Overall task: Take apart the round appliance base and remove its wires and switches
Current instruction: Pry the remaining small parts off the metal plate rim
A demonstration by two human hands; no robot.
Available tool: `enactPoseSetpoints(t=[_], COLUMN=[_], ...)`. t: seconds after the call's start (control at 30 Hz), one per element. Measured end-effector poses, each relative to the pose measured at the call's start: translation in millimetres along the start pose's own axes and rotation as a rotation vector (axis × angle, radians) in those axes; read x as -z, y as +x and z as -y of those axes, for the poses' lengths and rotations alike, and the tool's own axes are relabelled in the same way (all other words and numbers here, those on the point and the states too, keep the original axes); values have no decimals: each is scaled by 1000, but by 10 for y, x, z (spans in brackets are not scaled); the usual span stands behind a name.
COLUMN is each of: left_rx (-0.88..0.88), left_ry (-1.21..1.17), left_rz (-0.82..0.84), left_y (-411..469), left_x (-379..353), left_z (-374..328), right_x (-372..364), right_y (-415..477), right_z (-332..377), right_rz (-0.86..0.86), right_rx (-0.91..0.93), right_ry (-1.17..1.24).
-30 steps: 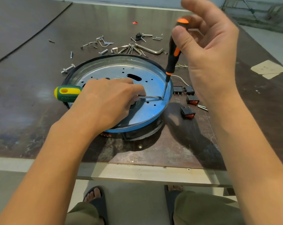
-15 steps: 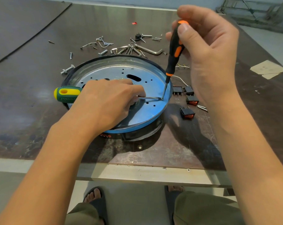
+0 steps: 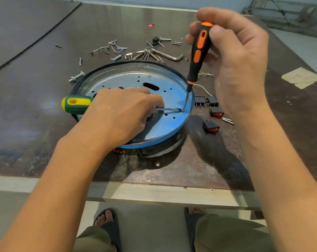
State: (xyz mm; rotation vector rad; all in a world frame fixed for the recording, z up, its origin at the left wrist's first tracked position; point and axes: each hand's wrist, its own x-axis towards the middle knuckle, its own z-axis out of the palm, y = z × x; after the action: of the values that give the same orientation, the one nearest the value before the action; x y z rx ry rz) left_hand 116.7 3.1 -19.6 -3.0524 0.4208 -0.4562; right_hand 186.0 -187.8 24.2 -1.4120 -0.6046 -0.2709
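With 4 switches [image 3: 211, 126] and loose screws [image 3: 115, 58] already out on the table [image 3: 45, 70] beside the round base [image 3: 135, 82], I judge I'm well along, yet my left hand [image 3: 121, 115] grips the green screwdriver [image 3: 75, 104] across its plate while my right hand [image 3: 235, 57] pinches the orange screwdriver [image 3: 197, 57] onto a screw left near its rim [image 3: 182, 110].

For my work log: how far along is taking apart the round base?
Done: rocker switches lie loose on the table beside the base, screws behind it. In hand: the left hand holds a green-yellow screwdriver, the right hand a black-orange screwdriver; their tips meet on the metal plate. Left: the plate is not yet lifted out, and a white wire shows beside it.
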Motion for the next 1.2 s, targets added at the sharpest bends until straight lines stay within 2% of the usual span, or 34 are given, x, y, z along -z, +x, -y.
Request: enactPoseSetpoints(t=[0.2,0.37,0.57,0.77,0.93,1.2], left_rx=[11,-1,12,10,17,7], left_ry=[10,5,4,13,9,5], left_rz=[-8,2,12,-2,10,5], left_y=[-3,3,7,-5,2,3], left_x=[-1,3,6,15,13,11], left_z=[0,-1,-7,-7,-6,-12], right_x=[-8,13,17,4,14,21], right_y=[11,9,-1,-17,10,8], right_z=[0,-17,11,13,3,-25], right_rz=[32,4,24,14,-25,-28], right_rx=[96,25,93,25,101,43], right_ry=[-186,-65,-199,-86,-247,-93])
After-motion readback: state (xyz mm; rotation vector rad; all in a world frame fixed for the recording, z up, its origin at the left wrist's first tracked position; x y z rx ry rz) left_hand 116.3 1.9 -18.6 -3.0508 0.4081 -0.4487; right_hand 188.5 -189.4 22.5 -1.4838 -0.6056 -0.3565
